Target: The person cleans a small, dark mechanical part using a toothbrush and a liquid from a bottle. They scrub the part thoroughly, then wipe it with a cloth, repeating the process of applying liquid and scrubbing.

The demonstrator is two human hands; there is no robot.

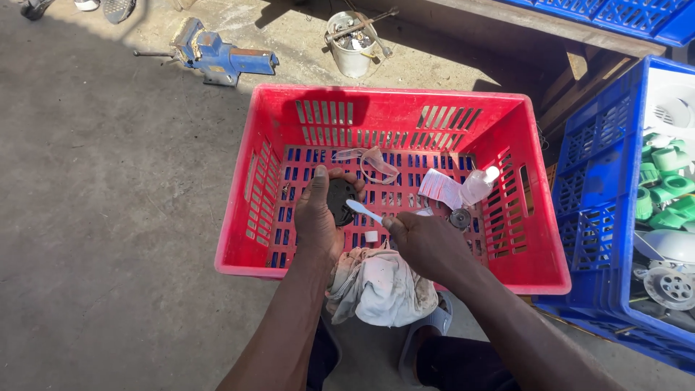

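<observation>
Rag (380, 286), perhaps hiding crate (391, 105) rim.

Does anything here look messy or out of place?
Slightly. A stained grey rag droops over the near rim of the red crate, half in, half out. A small clear bottle lies on its side inside. Nothing looks spilled or broken.

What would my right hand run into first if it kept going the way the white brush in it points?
Most likely the dark round part held in the left hand; the brush in the right hand aims at it, though depth is unclear.
</observation>
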